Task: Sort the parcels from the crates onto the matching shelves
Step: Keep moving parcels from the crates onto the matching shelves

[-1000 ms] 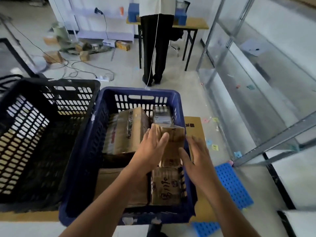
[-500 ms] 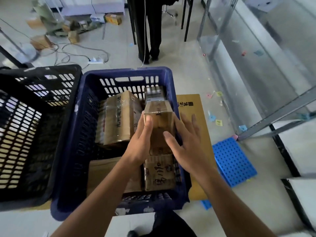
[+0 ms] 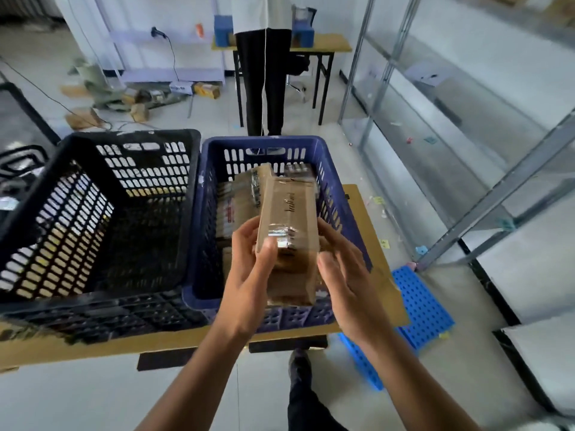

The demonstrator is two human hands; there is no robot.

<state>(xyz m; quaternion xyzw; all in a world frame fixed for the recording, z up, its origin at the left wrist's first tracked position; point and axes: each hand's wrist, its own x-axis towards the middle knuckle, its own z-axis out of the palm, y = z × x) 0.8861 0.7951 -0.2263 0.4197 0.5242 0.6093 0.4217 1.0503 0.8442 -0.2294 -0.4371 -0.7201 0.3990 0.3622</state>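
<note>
Left hand [image 3: 249, 275]: thumb pressed on parcel's [image 3: 287, 209] near end, fingers curled round its left side.
Right hand [image 3: 345, 275]: fingers curled round its right side.
Parcel: taped brown box, held above blue crate's [image 3: 333, 181] near half.
Blue crate: right end of cardboard sheet [image 3: 124, 346].
Black crate [image 3: 130, 136]: touching its left wall.
Shelves [image 3: 466, 126]: far right.

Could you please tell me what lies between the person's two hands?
A taped cardboard parcel, gripped by the left hand and the right hand above the blue crate, as the head view shows.
</note>
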